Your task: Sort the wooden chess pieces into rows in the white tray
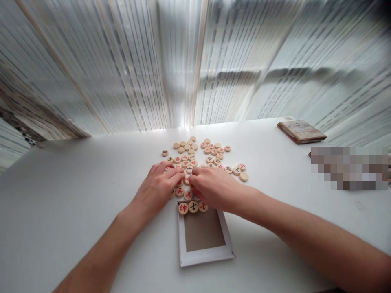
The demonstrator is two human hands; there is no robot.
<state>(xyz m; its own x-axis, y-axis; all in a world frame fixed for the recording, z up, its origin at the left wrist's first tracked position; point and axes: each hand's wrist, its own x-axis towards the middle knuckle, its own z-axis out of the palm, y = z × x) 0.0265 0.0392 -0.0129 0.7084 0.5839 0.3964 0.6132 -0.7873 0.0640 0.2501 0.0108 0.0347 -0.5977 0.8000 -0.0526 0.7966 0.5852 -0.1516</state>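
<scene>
Landmark: an open, shallow white cardboard box (207, 255) with a grey-brown floor, lying on a smooth white table (76, 203). Inside it, along its far edge, three round pale wooden discs sit side by side, characters up: a red-marked disc (183, 208) at the left, a black-marked disc (193, 206) in the middle and a second red-marked disc (203, 206) at the right, close under the right hand. Just beyond the box spreads a loose scatter of similar discs with red or black characters (193, 163); a cluster of plain-faced wooden discs (187, 147) lies at the scatter's far side. Left hand (160, 179) is beyond the box and to its left, palm down over the discs, fingers bent; right hand (215, 185) is above the box's far right corner, fingers curled inward. Fingertips of both are narrowly spaced, near a red-marked disc between them; cannot tell whether either grips a disc. Well right of and beyond the box: a flat rectangular brown-edged case (302, 131). Behind everything, a pale striped curtain (122, 61).
</scene>
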